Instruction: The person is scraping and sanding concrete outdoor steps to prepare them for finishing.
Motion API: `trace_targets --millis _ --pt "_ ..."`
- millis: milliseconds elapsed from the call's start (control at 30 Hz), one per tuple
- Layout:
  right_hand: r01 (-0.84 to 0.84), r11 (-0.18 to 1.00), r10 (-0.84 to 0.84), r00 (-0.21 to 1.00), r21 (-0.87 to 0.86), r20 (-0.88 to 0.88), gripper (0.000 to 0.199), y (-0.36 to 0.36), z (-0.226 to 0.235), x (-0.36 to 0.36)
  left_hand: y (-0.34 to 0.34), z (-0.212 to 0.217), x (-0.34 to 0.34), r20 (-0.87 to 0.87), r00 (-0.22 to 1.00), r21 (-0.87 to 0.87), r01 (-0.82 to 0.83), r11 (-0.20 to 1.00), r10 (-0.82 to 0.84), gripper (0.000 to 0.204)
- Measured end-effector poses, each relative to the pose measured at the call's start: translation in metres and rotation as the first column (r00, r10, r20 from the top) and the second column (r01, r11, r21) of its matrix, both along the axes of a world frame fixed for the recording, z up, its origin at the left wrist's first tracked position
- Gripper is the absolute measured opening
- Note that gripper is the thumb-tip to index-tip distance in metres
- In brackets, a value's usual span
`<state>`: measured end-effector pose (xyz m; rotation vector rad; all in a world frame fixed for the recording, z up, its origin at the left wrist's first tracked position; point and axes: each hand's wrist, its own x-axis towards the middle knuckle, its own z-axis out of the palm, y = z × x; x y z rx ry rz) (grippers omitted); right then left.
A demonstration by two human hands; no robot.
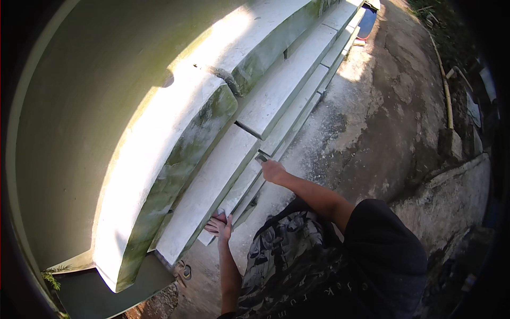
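Observation:
Long pale concrete slabs [210,183] are stacked side by side in a row in front of me, white dust on their upper faces. My right hand [273,171] is closed round a small dark grey flat-ended tool [261,158], whose tip meets the lower slab beside a joint. The fist hides the rest of it, so its exact kind cannot be told. Closer to me, my left hand [219,228] rests at the slab's edge, fingers across the side. Between its thumb and fingers sits a small reddish pad-like piece [220,215], partly covered.
A curved greenish wall [69,154] with thick ledge blocks [154,154] rises at left. Dusty concrete ground [366,117] runs along the right, bounded by a pipe [443,80] and low wall [451,196]. Sandals [184,270] lie near the slab's end; a blue container [366,22] stands far off.

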<state>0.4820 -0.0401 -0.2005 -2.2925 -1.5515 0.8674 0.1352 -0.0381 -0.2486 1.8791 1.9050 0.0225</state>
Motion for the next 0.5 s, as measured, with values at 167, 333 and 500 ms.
trace_targets --millis 167,333,500 --pt "-0.047 0.998 0.047 0.999 -0.041 -0.010 0.045 0.002 0.007 0.012 -0.001 0.006 0.007 -0.028 0.999 -0.072 -0.037 0.997 0.035 0.123" --pt "-0.028 0.998 0.027 0.999 -0.050 -0.028 0.040 0.005 0.008 0.010 -0.004 0.004 0.001 -0.019 0.999 -0.059 -0.038 0.998 0.037 0.121" --pt "-0.108 0.992 0.105 0.994 -0.072 -0.043 0.033 0.001 0.007 0.025 -0.002 0.004 0.005 -0.012 0.999 -0.077 -0.048 0.996 0.047 0.120"
